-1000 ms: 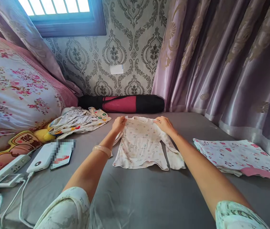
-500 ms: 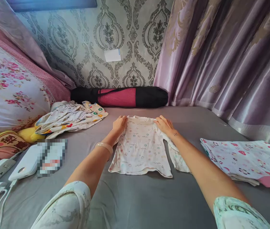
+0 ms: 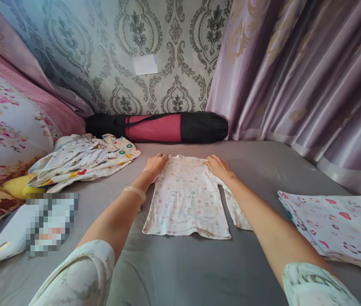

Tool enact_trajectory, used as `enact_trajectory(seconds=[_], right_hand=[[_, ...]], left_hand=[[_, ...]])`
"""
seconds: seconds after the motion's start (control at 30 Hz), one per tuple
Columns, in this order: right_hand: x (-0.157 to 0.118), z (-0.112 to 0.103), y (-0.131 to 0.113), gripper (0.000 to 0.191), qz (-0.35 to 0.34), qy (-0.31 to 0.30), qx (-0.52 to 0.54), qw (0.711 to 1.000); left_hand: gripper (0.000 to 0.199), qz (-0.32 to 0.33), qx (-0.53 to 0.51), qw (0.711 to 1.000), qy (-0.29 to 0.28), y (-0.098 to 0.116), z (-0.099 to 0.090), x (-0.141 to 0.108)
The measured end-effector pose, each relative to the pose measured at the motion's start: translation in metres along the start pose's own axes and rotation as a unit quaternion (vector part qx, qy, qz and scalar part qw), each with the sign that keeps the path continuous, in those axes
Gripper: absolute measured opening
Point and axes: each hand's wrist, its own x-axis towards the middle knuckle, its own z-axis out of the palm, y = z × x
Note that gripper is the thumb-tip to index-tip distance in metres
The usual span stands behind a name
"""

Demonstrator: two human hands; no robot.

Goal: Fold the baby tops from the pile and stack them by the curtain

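A small white long-sleeved shirt with a fine print lies spread on the grey bed sheet, its neckline away from me and its hem towards me. At the left shoulder seam, my left hand is closed on the fabric. My right hand grips the opposite shoulder, fingers bent over the cloth. The right sleeve runs down under my right forearm, its cuff end showing beside the shirt's body. Most of the left sleeve is hidden by my left arm.
Crumpled printed clothes lie at the left by a floral pillow. A folded heart-print cloth rests at the right. A black and pink rolled bag lies along the wall. A white power bank sits at the lower left.
The view has shifted slightly closer and tilted. The shirt's body lies a little smoother, and both hands remain at its shoulders.
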Motion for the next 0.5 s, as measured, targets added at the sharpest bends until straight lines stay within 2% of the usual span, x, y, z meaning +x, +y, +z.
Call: enact_trajectory(seconds=[0.17,0.27,0.4,0.5], right_hand=[[0.005,0.003,0.002,0.033,0.013,-0.018,0.012,1.0],[0.011,0.002,0.001,0.031,0.003,-0.026,0.017,1.0],[0.024,0.002,-0.009,0.033,-0.034,-0.032,0.036,0.998],[0.03,0.007,-0.022,0.035,-0.032,-0.039,0.068,0.996]], left_hand=[[0.042,0.016,0.019,0.999,-0.031,-0.006,0.006,0.006],[0.039,0.005,0.018,0.998,-0.053,-0.002,0.003,0.007],[0.031,-0.002,0.043,0.999,-0.004,0.022,-0.011,0.01],[0.032,0.046,-0.007,0.999,-0.011,0.047,-0.013,0.009]])
